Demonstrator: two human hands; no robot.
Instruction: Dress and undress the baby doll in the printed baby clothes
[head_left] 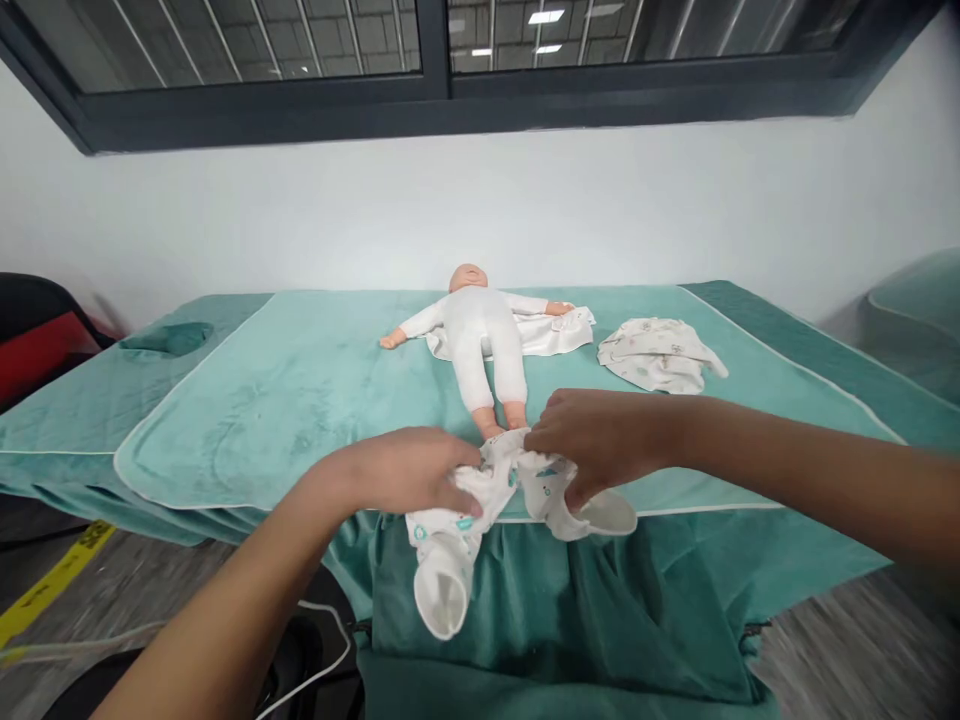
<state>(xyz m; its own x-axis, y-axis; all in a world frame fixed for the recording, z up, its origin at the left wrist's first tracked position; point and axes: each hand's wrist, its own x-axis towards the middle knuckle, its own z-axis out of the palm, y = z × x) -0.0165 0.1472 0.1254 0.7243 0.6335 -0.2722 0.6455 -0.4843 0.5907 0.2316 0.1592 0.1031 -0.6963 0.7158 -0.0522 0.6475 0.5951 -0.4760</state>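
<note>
A pair of white patterned baby pants hangs between my hands at the front edge of the bed, its two legs spread apart. My left hand is closed on the left leg, whose cuff dangles toward me. My right hand grips the other leg, with its open cuff pointing right. Just beyond lies a baby doll with a white cloth body, on its back with arms outstretched. The doll's feet are at the upper edge of the pants, and whether they are inside cannot be told.
A white cloth lies partly under the doll. To the right rests a crumpled patterned garment. All lie on a light green blanket. Behind the bed are a white wall and a dark window frame. A white cable hangs at lower left.
</note>
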